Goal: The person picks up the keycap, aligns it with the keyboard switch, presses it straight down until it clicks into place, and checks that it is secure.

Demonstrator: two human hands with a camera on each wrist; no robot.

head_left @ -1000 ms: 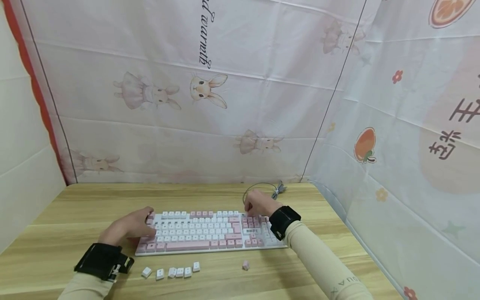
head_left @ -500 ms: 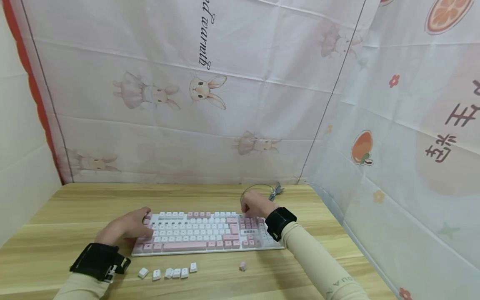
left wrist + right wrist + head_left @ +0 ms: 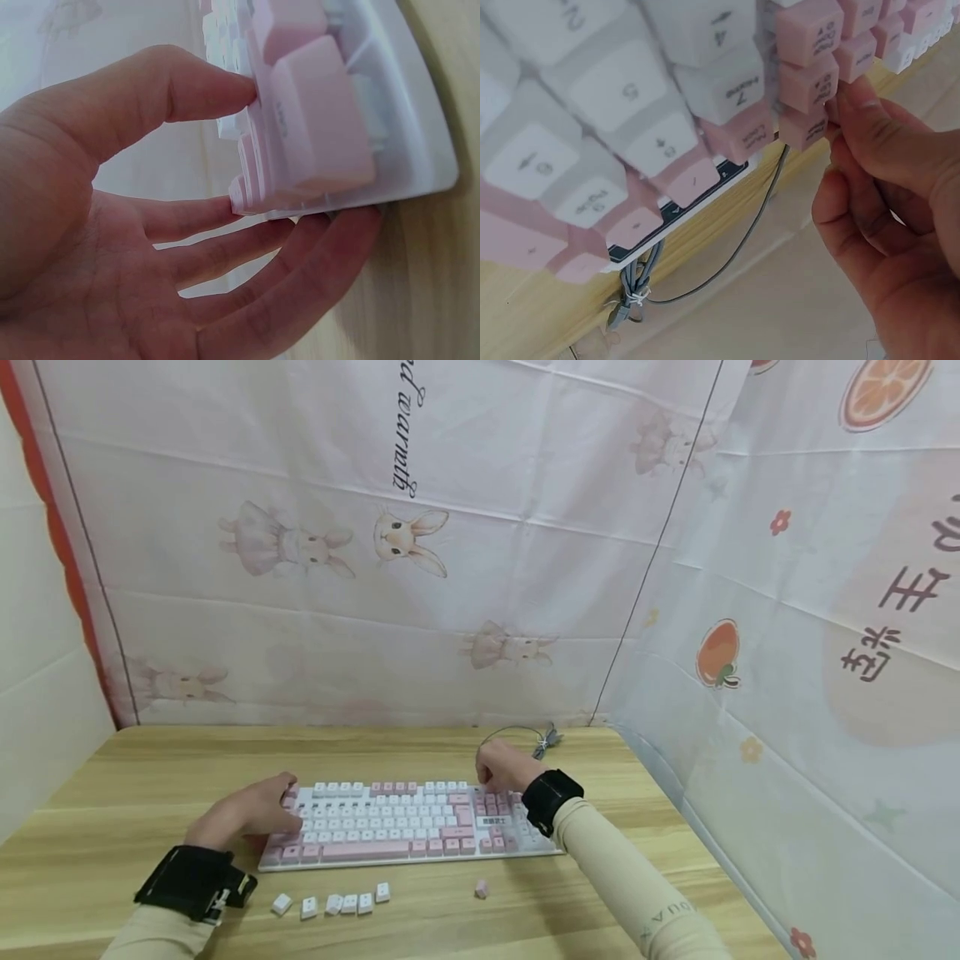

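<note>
A white and pink keyboard [image 3: 390,823] lies on the wooden table. My left hand [image 3: 243,814] grips its left end; in the left wrist view, the thumb presses against the keys while the fingers curl to the outer edge by a large pink key [image 3: 319,120]. At the back row, right of the middle, is my right hand [image 3: 510,766]. Its thumb and forefinger pinch a keycap beside the pink keys [image 3: 804,126], mostly hidden by the fingers. In front of the keyboard lie several loose white keycaps [image 3: 349,903] and one pink keycap [image 3: 482,888].
Behind the keyboard's right part sits a bundled grey cable [image 3: 550,739]. Printed cloth curtains [image 3: 480,568] stand at the back and sides of the table [image 3: 360,752]. Black straps are on both wrists.
The head view has shifted slightly, so everything sits a little further left. Both hands keep their places on the keyboard.
</note>
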